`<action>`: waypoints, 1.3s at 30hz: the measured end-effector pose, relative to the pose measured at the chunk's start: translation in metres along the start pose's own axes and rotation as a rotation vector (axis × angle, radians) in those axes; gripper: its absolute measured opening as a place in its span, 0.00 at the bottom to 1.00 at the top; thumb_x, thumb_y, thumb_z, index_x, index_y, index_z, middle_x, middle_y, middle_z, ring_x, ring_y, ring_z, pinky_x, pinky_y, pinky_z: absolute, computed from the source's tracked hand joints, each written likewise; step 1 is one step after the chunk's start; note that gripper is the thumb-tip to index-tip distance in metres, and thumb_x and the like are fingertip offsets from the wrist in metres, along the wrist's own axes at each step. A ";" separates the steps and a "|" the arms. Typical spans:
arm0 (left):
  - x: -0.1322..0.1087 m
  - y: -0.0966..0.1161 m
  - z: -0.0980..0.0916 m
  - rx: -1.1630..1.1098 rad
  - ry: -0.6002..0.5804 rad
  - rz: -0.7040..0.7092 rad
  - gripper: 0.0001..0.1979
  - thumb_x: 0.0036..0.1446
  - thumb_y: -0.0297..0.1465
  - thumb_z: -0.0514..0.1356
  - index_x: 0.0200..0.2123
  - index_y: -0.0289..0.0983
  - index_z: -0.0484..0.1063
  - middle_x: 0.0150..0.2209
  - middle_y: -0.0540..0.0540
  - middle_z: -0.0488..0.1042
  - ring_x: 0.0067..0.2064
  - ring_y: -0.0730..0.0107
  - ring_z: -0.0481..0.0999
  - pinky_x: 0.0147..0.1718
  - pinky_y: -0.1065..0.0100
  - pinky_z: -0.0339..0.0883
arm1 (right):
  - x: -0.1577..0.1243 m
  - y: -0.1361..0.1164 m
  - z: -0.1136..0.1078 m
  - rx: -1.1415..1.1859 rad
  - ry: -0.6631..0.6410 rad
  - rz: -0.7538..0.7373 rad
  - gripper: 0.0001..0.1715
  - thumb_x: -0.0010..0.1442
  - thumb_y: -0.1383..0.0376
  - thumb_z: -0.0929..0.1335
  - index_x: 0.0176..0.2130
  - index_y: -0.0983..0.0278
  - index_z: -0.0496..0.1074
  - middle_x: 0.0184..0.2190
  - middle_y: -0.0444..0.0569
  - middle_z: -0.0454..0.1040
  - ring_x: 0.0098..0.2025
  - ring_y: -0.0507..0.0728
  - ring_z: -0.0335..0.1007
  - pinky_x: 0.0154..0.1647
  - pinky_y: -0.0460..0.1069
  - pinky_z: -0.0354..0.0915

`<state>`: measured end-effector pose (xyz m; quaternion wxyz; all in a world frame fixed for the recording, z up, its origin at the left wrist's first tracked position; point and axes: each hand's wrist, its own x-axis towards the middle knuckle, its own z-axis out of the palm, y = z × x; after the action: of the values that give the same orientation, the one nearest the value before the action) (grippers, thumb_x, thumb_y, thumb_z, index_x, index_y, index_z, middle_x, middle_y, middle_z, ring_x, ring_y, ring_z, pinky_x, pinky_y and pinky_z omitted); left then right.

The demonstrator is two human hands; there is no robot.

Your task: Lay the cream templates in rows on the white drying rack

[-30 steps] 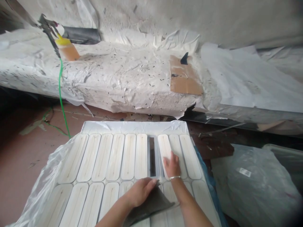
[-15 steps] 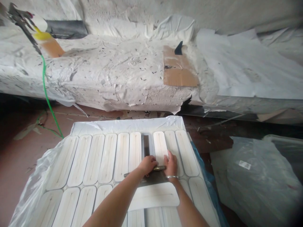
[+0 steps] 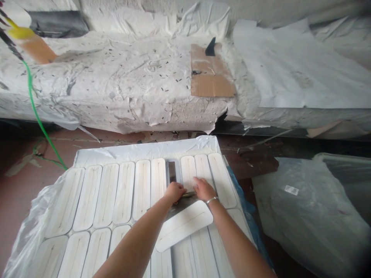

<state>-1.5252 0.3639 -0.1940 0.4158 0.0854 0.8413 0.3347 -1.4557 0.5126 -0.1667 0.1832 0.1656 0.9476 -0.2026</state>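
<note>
Curled fingers of my left hand [image 3: 175, 192] grip a slim metal rod [image 3: 189, 195], which lies crosswise over a dark grey surface [image 3: 176, 208]. Beside the rod's right end is my right hand [image 3: 205, 189], its fingers bent together over the edge of an oblong white panel [image 3: 188, 168]; what they pinch is hidden. A loose white panel [image 3: 185, 226] with rounded ends rests at a slant below both hands, across other panels. Ahead of my left hand shows a narrow slot with a dark strip [image 3: 172, 172].
Rows of similar white panels [image 3: 110, 197] fill the plastic-lined box [image 3: 145, 148]. Behind is a paper-covered bench [image 3: 130, 85] with cardboard [image 3: 213, 83] and a yellow-topped orange bottle [image 3: 37, 46]. A green hose [image 3: 36, 112] hangs at left; plastic sheeting [image 3: 313, 204] lies at right.
The loose panel has turned, its right end now higher. My right hand has tilted inward toward the left one, and less of the rod shows. The whole view has shifted slightly.
</note>
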 end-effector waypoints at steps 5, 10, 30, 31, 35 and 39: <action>-0.004 0.004 0.000 0.005 0.005 -0.024 0.09 0.49 0.32 0.58 0.24 0.32 0.72 0.18 0.49 0.64 0.17 0.76 0.60 0.13 0.74 0.53 | 0.017 0.011 0.003 0.036 0.260 -0.151 0.28 0.56 0.70 0.64 0.56 0.66 0.63 0.52 0.55 0.63 0.52 0.57 0.60 0.54 0.49 0.60; -0.003 0.002 0.001 0.014 -0.024 -0.054 0.10 0.51 0.34 0.58 0.28 0.32 0.73 0.19 0.49 0.64 0.16 0.74 0.61 0.12 0.73 0.56 | 0.043 0.015 -0.003 -0.123 0.281 -0.292 0.29 0.54 0.67 0.67 0.56 0.64 0.64 0.59 0.50 0.59 0.59 0.61 0.52 0.58 0.56 0.56; -0.017 0.037 -0.002 0.522 0.031 0.071 0.12 0.52 0.32 0.57 0.34 0.28 0.75 0.35 0.30 0.73 0.39 0.49 0.73 0.35 0.60 0.64 | 0.087 0.008 -0.030 -0.348 0.301 -0.364 0.24 0.60 0.64 0.64 0.56 0.62 0.63 0.61 0.50 0.56 0.64 0.63 0.44 0.61 0.63 0.41; -0.020 0.038 -0.002 0.533 0.037 0.079 0.12 0.53 0.31 0.56 0.35 0.28 0.75 0.36 0.30 0.73 0.40 0.48 0.73 0.36 0.60 0.63 | 0.082 0.009 -0.024 -0.348 0.320 -0.362 0.23 0.61 0.65 0.62 0.56 0.62 0.63 0.62 0.49 0.54 0.64 0.62 0.43 0.61 0.63 0.41; -0.041 0.029 -0.011 0.510 0.096 0.090 0.16 0.57 0.39 0.54 0.32 0.31 0.73 0.32 0.36 0.74 0.36 0.54 0.73 0.34 0.62 0.63 | 0.051 0.014 0.008 -0.308 0.359 -0.349 0.25 0.65 0.67 0.54 0.60 0.65 0.59 0.62 0.49 0.53 0.64 0.59 0.42 0.63 0.60 0.40; -0.079 -0.008 -0.040 -0.030 0.054 -0.004 0.29 0.54 0.56 0.48 0.29 0.33 0.69 0.23 0.47 0.68 0.24 0.71 0.67 0.23 0.71 0.59 | 0.008 0.022 0.033 -0.196 0.347 -0.389 0.26 0.65 0.65 0.55 0.61 0.65 0.56 0.63 0.48 0.53 0.65 0.58 0.42 0.65 0.60 0.38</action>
<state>-1.5041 0.3051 -0.1309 0.3948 0.0683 0.8474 0.3484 -1.4445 0.5189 -0.2054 -0.0092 -0.0059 0.9939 -0.1098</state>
